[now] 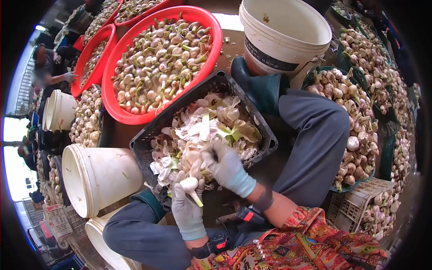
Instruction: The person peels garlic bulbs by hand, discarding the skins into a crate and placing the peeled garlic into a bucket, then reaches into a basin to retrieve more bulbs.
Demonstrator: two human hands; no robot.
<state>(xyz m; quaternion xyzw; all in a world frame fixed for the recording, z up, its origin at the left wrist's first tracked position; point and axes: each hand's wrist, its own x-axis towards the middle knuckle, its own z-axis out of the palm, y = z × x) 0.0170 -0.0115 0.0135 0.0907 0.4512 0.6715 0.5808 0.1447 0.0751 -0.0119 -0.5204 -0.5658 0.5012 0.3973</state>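
A peeled white garlic bulb (189, 184) with a short green stem is held in the fingers of my left hand (186, 209), which wears a grey glove. Just above and to the right, my right hand (222, 164), gloved too, has its fingers curled together over the skins; whatever they pinch is hidden. Both hands are at the near side of a black crate (265, 139). Loose papery garlic skins (204, 123), white and pale green, are heaped in the crate.
Beyond the crate stands a red tub (216, 45) of garlic bulbs. White buckets (112, 173) lie at the left; another white bucket (288, 40) stands at the top. Garlic heaps (355, 130) fill the right. A co-worker (49, 67) is at the far left.
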